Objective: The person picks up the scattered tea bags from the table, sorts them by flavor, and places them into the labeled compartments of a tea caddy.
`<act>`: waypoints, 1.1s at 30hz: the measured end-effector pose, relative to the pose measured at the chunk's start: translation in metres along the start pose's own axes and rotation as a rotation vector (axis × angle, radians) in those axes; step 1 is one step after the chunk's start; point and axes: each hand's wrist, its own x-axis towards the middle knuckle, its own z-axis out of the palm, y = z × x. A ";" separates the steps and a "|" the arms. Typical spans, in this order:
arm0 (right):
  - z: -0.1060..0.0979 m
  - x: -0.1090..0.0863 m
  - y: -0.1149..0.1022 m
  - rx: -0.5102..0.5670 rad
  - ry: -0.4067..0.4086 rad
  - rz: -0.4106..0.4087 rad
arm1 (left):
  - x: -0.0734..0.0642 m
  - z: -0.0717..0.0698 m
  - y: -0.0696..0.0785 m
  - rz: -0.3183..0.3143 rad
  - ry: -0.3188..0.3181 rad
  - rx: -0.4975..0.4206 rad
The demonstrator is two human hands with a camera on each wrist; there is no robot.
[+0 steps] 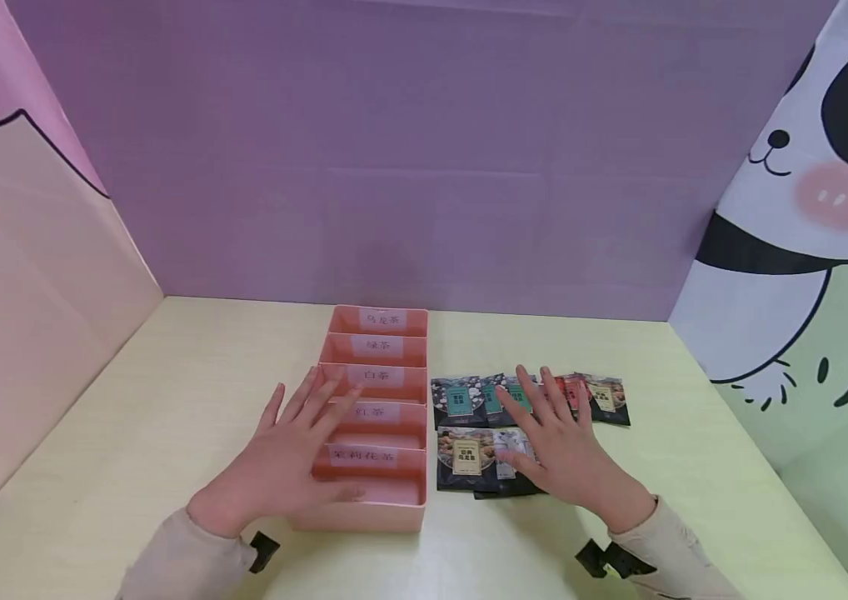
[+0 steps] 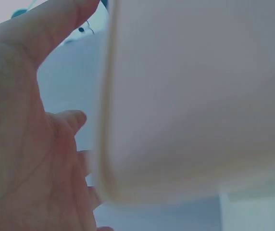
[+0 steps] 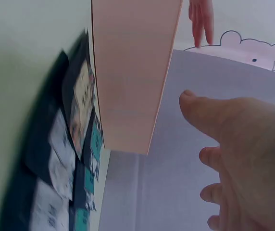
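Observation:
My left hand [image 1: 292, 458], fingers spread, hovers over the left side of a long pink divided box [image 1: 364, 518]. In the left wrist view the palm [image 2: 27, 144] faces the box's blurred pale wall [image 2: 190, 96], with a gap between. Over the tea sachets, my right hand [image 1: 570, 454] is spread with nothing in it. Dark sachets with teal labels [image 1: 459, 402] lie in the back row; a beige-labelled sachet [image 1: 466, 460] and a grey-labelled one [image 1: 505, 442] lie in front. Red sachets are partly hidden behind the right fingers.
Paper labels [image 1: 382, 319] with Chinese characters mark the box's several compartments. Another beige-labelled sachet [image 1: 607, 398] lies at the row's right end. A purple backdrop [image 1: 424, 167] stands behind the pale table [image 1: 207, 358], with printed panels on both sides.

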 end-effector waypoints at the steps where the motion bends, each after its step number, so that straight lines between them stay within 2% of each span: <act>1: 0.000 0.003 0.003 -0.009 0.009 -0.016 | -0.001 0.000 -0.005 -0.002 0.003 -0.014; 4: 0.000 0.015 0.011 -0.042 0.038 -0.063 | -0.006 0.000 -0.018 -0.004 0.016 -0.074; 7: 0.002 0.029 0.019 -0.067 0.046 -0.099 | -0.008 -0.002 -0.028 -0.001 0.022 -0.172; 10: 0.006 0.044 0.026 -0.082 0.007 -0.111 | -0.008 -0.002 -0.038 -0.005 0.004 -0.281; 15: 0.015 0.066 0.038 -0.027 -0.062 -0.121 | -0.006 0.006 -0.055 -0.017 -0.043 -0.469; 19: 0.023 0.084 0.045 -0.017 -0.109 -0.128 | -0.006 0.013 -0.068 0.021 -0.047 -0.643; 24: 0.035 0.102 0.050 0.004 -0.195 -0.096 | -0.010 0.019 -0.081 0.064 -0.048 -0.747; 29: 0.040 0.114 0.053 0.027 -0.269 -0.042 | -0.013 0.025 -0.088 0.105 -0.052 -0.870; 33: 0.041 0.121 0.054 0.059 -0.320 -0.014 | -0.015 0.027 -0.092 0.143 -0.046 -0.926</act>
